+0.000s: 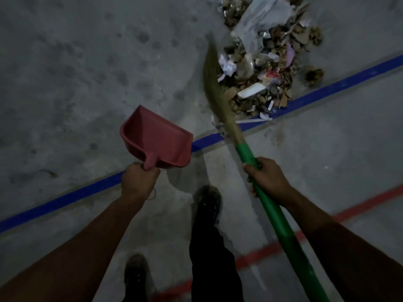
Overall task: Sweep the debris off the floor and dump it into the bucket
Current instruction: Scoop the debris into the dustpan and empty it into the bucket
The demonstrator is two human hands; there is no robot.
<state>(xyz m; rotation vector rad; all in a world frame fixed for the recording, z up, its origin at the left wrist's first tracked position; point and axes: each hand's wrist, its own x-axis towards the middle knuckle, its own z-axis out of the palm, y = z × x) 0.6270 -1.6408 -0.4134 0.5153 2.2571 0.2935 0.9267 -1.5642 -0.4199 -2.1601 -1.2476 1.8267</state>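
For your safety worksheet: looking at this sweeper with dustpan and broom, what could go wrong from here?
1. The red dustpan, held by the left hand, hangs above the floor, away from the debris pile; sweeping now could scatter debris.
2. The light plastic bag on the pile may drift off.
3. The right hand alone steers the broom, so control may be loose.

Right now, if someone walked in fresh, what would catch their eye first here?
Probably the debris pile of paper scraps, plastic and dry bits at the upper right, beside the blue floor line. Next, the red dustpan held by its handle in the left hand at the centre, and the green-handled broom gripped by the right hand, its bristles at the pile's left edge.
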